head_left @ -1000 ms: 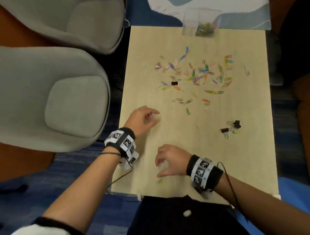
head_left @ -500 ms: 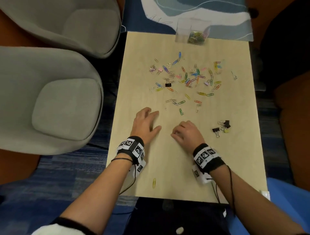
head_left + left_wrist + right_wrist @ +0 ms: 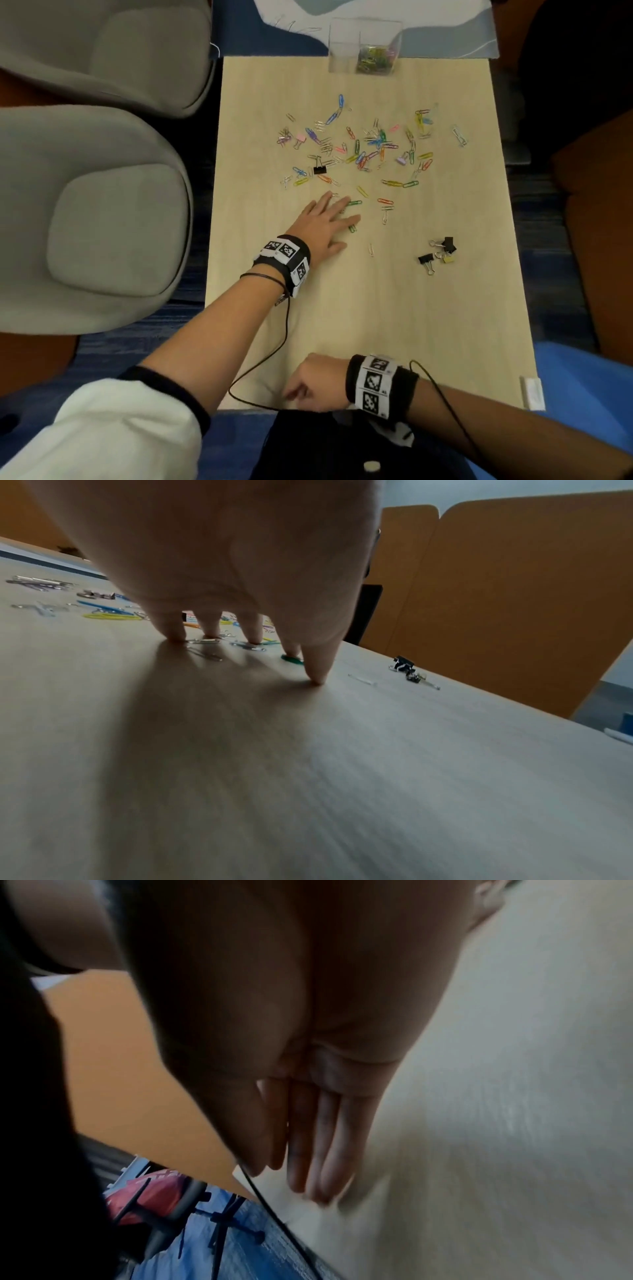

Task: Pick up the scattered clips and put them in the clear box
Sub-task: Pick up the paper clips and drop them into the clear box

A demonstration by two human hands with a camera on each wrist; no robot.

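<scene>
Two grey armchairs (image 3: 102, 222) are being shown at the left, beside the pale wooden table (image 3: 394, 325). The left hand (image 3: 322, 224) is being laid flat on the table at the near edge of the clip scatter, its fingers (image 3: 255, 627) spread and straight, their tips being pressed down on the surface. A green paper clip (image 3: 352, 228) is being touched by one fingertip, and silver clips (image 3: 204, 641) are lying just beside the others; nothing is being gripped. The scattered paper clips (image 3: 363, 150), in many colours, are being spread across the middle and far part of the table, with a black binder clip (image 3: 320, 170) among them. The clear box (image 3: 364, 46) is being stood at the far edge, well apart from both hands, with a heap of coloured clips inside it. The right hand (image 3: 317, 383) is being held at the near edge of the table, its fingers (image 3: 318, 1137) extended close together with the thumb beside them; whether anything is being pinched cannot be told through the blur. A small group of binder clips (image 3: 440, 255) is being left at the right, apart from the scatter.
</scene>
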